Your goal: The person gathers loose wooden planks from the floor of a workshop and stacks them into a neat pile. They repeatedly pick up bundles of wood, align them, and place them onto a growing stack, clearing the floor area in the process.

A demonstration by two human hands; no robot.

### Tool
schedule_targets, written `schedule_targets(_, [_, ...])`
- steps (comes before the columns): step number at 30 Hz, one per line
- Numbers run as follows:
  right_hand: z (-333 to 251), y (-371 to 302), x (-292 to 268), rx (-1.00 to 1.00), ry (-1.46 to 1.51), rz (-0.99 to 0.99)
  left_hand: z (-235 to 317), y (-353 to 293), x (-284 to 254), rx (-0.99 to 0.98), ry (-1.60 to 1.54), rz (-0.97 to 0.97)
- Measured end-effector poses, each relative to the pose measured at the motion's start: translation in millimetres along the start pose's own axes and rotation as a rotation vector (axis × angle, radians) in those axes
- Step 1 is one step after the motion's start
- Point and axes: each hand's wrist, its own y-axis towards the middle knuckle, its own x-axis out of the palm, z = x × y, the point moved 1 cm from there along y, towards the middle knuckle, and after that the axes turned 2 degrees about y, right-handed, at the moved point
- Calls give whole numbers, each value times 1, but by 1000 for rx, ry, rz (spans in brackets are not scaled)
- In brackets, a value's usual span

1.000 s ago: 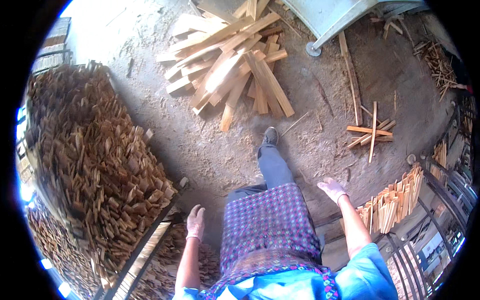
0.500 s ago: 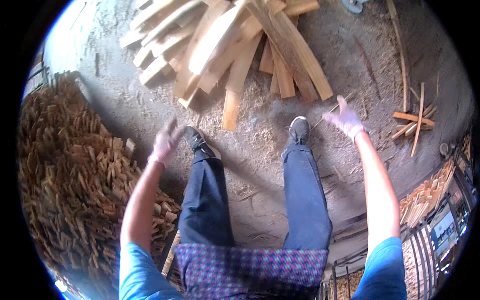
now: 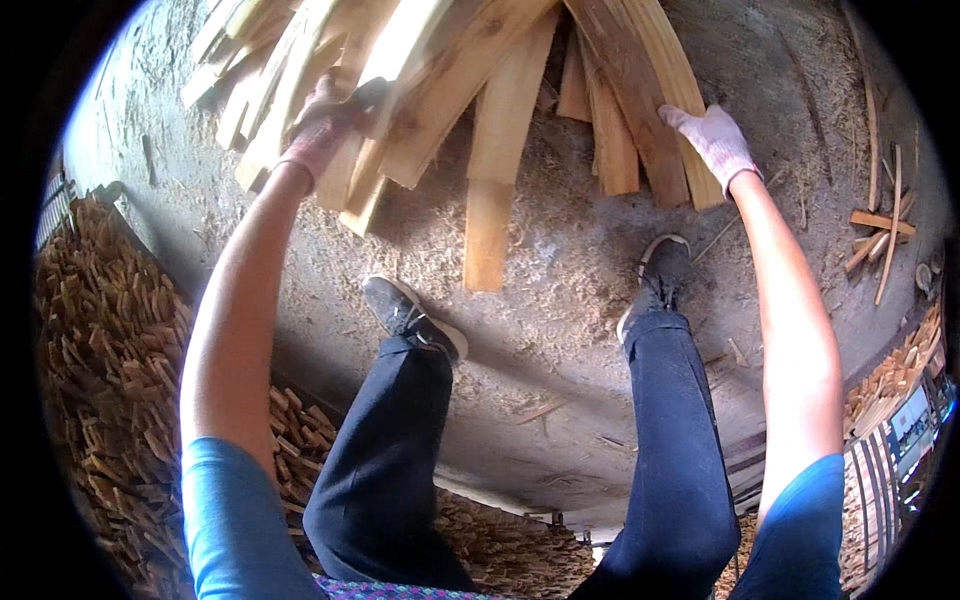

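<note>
Both hands have reached the planks [image 3: 510, 120], which lie fanned in a loose pile on the floor [image 3: 560, 350], in front of the shoes [image 3: 408, 312]. Half a second ago they hung short of it — the left hand [image 3: 322, 128] near the left shoe, the right hand [image 3: 715, 140] just off the pile's right end.

Now the left hand is over the planks on the left, its fingers [image 3: 324, 90] parted and blurred; whether they have hold of any wood I cannot tell. The right hand is at the outer edge of the pale plank [image 3: 672, 65] on the far right, thumb [image 3: 678, 116] out across it. Its other fingers are mostly hidden, so I cannot tell how firmly they close.

The wearer's view has shifted too: the pile sits higher and looks larger, and the apron [image 3: 395, 592] has shrunk to a strip at the lower edge. The sticks [image 3: 882, 232] lie at the right and the heap of blocks [image 3: 110, 390] at the left, as before.
</note>
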Motion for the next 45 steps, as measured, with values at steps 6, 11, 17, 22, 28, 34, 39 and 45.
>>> schedule_targets(6, [-7,-27,55,-35,779,-265,23,13,32,-97,186,6])
schedule_targets(11, [-37,-47,84,72,679,-286,23,-6,57,23,269,-39])
schedule_targets(17, [-36,-52,81,176,689,-205,16,-4,46,74,117,-34])
schedule_targets(22, [-43,-63,82,173,856,-264,21,1,58,-55,98,-27])
schedule_targets(28, [-44,-62,90,134,984,-321,1,13,54,-38,-214,-116])
schedule_targets(34, [-52,-67,81,45,923,-300,-2,11,55,-4,-494,-302])
schedule_targets(39, [-32,-86,43,-13,1123,-424,16,-6,55,70,-535,-428])
schedule_targets(45, [-55,-79,27,-41,1100,-430,73,-13,76,-163,-698,-316])
